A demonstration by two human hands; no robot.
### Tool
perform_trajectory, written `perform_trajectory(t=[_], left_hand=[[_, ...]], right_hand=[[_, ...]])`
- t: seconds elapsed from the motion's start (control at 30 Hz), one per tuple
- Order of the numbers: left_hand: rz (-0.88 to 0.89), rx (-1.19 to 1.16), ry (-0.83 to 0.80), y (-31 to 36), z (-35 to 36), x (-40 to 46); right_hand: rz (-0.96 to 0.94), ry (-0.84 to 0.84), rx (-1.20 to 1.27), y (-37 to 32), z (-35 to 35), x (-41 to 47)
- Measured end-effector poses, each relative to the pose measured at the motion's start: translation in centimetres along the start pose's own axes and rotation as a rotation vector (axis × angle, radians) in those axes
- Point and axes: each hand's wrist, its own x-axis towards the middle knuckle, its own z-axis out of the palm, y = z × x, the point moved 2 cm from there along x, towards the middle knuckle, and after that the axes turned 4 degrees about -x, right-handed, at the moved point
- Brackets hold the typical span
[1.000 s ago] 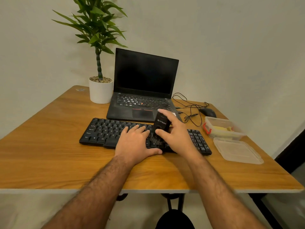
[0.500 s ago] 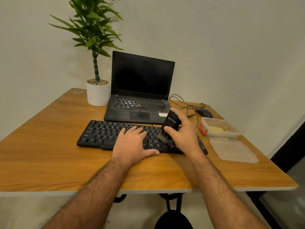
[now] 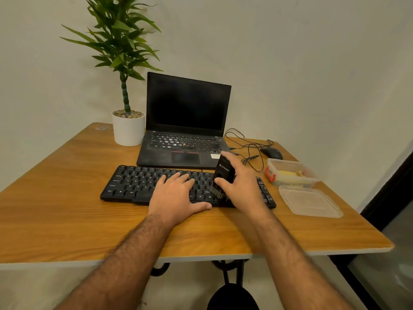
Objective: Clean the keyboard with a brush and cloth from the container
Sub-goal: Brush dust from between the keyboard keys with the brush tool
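A black keyboard (image 3: 134,182) lies across the wooden table (image 3: 67,209) in front of a laptop. My left hand (image 3: 176,195) rests flat on its middle keys, fingers spread, holding it down. My right hand (image 3: 241,186) grips a black brush (image 3: 223,173) with its bristles down on the keys right of the middle. To the right stands an open clear container (image 3: 292,173) with red clips and a yellow cloth (image 3: 288,174) inside. Its lid (image 3: 310,202) lies in front of it.
An open black laptop (image 3: 187,121) stands behind the keyboard. A potted plant (image 3: 127,128) is at the back left. A black mouse (image 3: 271,153) and tangled cables (image 3: 248,148) lie at the back right. The table's right edge is close to the lid.
My right hand has swept the brush over the right-middle keys: tilted up and away half a second ago, now lower with bristles on the front rows. My left hand stayed in place.
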Motion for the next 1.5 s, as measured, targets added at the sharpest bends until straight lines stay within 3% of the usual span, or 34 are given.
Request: perform_trajectory(t=[0.23, 0.5, 0.67, 0.87, 0.97, 1.13, 1.27, 1.37, 1.5], left_hand=[[-0.003, -0.005, 0.012, 0.0, 0.1, 0.1], [-0.005, 0.008, 0.015, 0.0, 0.1, 0.0], [-0.009, 0.0, 0.021, 0.0, 0.1, 0.0], [-0.008, -0.006, 0.011, 0.1, 0.0, -0.1], [-0.006, -0.012, 0.008, 0.0, -0.1, -0.1], [-0.007, -0.016, 0.004, 0.0, 0.0, -0.2], [-0.012, -0.017, -0.002, -0.1, 0.1, -0.1], [-0.012, -0.017, -0.002, -0.1, 0.1, 0.0], [-0.013, -0.022, -0.003, 0.0, 0.1, 0.0]], right_hand=[[0.026, -0.145, -0.093, 0.3, -1.3, 0.7], [-0.015, -0.017, -0.079, -0.4, 0.1, 0.2], [-0.014, -0.219, -0.094, -0.6, -1.6, 0.6], [0.046, -0.109, 0.058, -0.4, -0.9, 1.5], [0.041, -0.134, -0.004, 0.4, 0.6, 2.7], [0.086, 0.027, -0.004, 1.7, 0.3, 6.5], [0.053, -0.123, 0.166, 2.1, 0.4, 7.9], [0.002, -0.213, 0.12, 2.8, 1.7, 8.0], [0.034, -0.023, -0.055, 3.4, 1.3, 9.0]])
